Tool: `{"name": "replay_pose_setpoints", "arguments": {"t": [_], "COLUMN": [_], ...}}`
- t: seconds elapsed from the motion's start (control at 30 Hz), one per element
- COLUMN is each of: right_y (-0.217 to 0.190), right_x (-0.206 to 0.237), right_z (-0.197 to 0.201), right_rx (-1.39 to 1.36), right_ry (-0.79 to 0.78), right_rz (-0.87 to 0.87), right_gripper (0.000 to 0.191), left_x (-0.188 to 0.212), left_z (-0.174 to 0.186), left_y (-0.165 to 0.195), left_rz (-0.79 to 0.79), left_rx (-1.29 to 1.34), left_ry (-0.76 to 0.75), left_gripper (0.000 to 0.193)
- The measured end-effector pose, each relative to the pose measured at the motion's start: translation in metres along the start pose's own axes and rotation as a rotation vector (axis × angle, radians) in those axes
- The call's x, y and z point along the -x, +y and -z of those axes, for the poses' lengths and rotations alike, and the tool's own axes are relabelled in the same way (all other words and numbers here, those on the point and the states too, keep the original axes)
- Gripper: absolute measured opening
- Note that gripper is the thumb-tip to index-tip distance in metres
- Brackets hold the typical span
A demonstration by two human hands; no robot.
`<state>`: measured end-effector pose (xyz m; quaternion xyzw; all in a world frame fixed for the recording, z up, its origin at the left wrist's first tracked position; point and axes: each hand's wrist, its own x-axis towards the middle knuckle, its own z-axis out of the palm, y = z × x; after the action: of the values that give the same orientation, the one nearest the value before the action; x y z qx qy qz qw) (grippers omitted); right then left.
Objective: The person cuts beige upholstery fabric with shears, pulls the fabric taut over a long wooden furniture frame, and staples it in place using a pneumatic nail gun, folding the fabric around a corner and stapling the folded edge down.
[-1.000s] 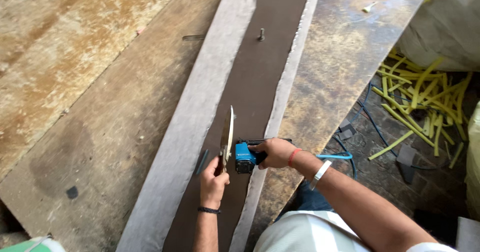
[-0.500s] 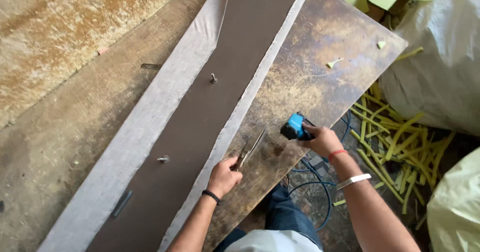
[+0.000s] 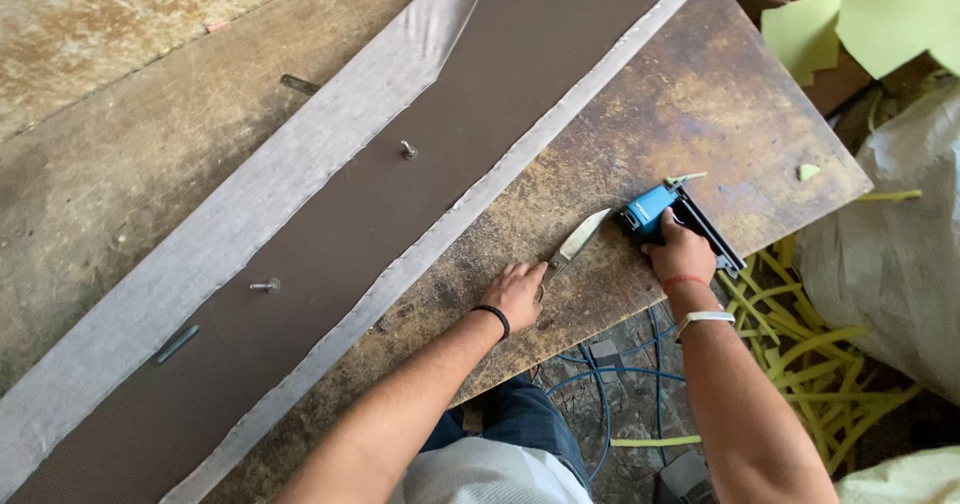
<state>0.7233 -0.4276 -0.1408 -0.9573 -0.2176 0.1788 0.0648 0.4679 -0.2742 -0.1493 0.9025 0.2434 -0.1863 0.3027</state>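
My left hand (image 3: 517,294) grips the handles of a pair of metal scissors (image 3: 574,245) whose blades lie flat on the worn wooden table (image 3: 700,104). My right hand (image 3: 682,250) holds a blue and black staple gun (image 3: 668,215) resting on the table near its right edge. A long brown board (image 3: 400,204) covered underneath by grey-white fabric (image 3: 250,234) runs diagonally across the table, left of both hands. Two bolts (image 3: 408,149) (image 3: 265,285) stand on the board.
A blue hose (image 3: 620,374) hangs below the table by my legs. Yellow strips (image 3: 800,354) litter the floor at right, beside a large white sack (image 3: 890,244). Pale green sheets (image 3: 860,14) lie at top right. A small metal piece (image 3: 177,344) rests on the fabric.
Both hands have come off the brown board to the table's right side. The scissors now lie flat on the table, and the staple gun is set down near the edge.
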Motion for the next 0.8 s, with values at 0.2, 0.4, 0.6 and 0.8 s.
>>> {"name": "replay_pose_setpoints", "arguments": {"t": [0.2,0.4,0.6,0.8], "right_y": [0.012,0.016,-0.011,-0.133], "right_x": [0.005,-0.002,0.006,0.076], "right_z": [-0.019,-0.029,-0.021,-0.053], "right_rx": [-0.049,-0.033,0.011,-0.279], "right_ry": [0.145,0.215,0.373,0.304], "right_rz": [0.079,0.06,0.237,0.528], "right_gripper": [0.079,0.085,0.056,0.028], "left_x": [0.052,0.151,0.247,0.303], "left_z": [0.009,0.02,0.043,0.076], "left_y": [-0.044,-0.15,-0.255,-0.342], "left_rz": [-0.018,0.327,0.688,0.8], "left_rx": [0.219,0.471,0.354,-0.166], "left_ry": [0.331,0.806,1.254,1.088], "left_gripper": [0.051,0.023,0.041,0.058]}}
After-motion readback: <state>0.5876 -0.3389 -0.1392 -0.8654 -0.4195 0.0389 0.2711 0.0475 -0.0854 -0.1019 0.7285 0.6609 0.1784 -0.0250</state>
